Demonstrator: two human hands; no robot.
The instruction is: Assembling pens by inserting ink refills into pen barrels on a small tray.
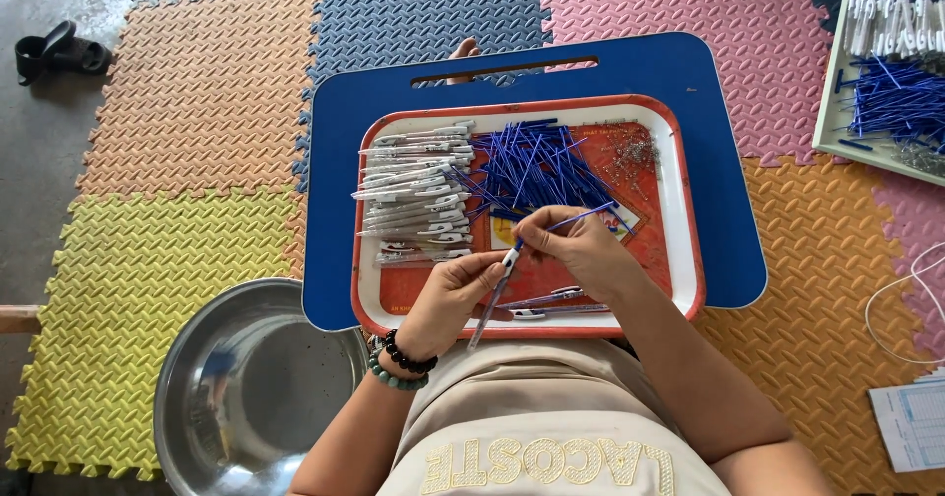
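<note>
Over the red tray point(679, 211), the left hand point(448, 299) is pinched around a slim pen barrel point(495, 294), pale and see-through with a white collar near its top end, angled so its tip points down toward the person's lap. The right hand point(581, 250) is closed on a thin blue refill point(581, 217), fingers clamped near one end while the rest of the stick juts out to the right and slightly up. Both hands are close together, almost touching, and the refill's near end meets the top of the barrel right between them.

Behind the hands, on the tray, there's a loose heap of blue refills point(536, 166), criss-crossed like straws. To their left lies a stack of grey-white pen barrels point(413, 196), roughly lined up side by side. A small scatter of tiny metal springs point(630, 152) sits at the far right corner. Two finished-looking pens point(546, 304) lie near the front edge. The tray rests on a blue lap table point(728, 161), with a steel bowl point(246, 388) on the floor mats beside it.
</note>
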